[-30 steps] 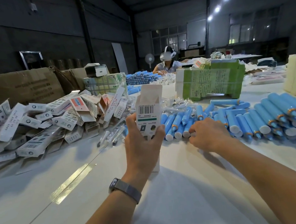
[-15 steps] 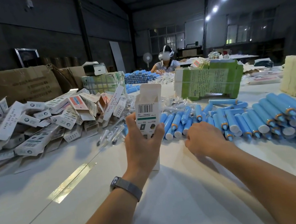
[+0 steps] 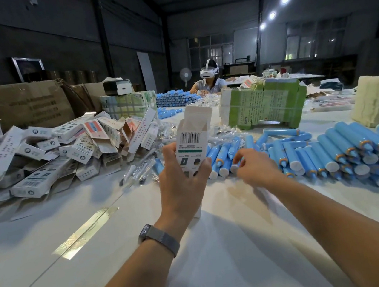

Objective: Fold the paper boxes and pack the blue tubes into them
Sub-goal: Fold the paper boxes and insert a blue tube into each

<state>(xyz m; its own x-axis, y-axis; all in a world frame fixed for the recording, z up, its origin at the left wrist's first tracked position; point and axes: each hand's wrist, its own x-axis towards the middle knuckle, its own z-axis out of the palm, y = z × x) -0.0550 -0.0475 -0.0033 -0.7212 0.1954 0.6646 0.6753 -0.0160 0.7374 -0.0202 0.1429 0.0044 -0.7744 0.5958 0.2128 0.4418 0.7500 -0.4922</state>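
Standing upright at the centre of the white table (image 3: pixel 224 271), a paper box (image 3: pixel 191 140) is being gripped by the left hand (image 3: pixel 184 182), thumb on one side and fingers curled round the other, with the barcode face turned toward the wearer and the top flap standing open. A grey watch (image 3: pixel 159 239) is sitting on that wrist. The right hand (image 3: pixel 254 168) is hovering just beside the box at 3 o'clock, fingers loosely curled and blurred, tips reaching at the near ends of the blue tubes (image 3: pixel 221 156); whether it is pinching one, I cannot tell. More blue tubes are lying in a wide stacked row (image 3: pixel 352 146) running out toward 3 o'clock. A heap of finished white boxes (image 3: pixel 64 150) is lying at 10 o'clock, with clear-wrapped small parts (image 3: pixel 139 171) scattered between the heap and the held box. Green bundles of flat cartons (image 3: pixel 265 106) are standing at 1 o'clock, and a pale yellow stack (image 3: pixel 378 99) at 2 o'clock. A second person (image 3: pixel 209 80) wearing a white headset is sitting at 12 o'clock behind another pile of tubes. A brown cardboard carton (image 3: pixel 15 106) is resting at 10 o'clock, behind the heap.
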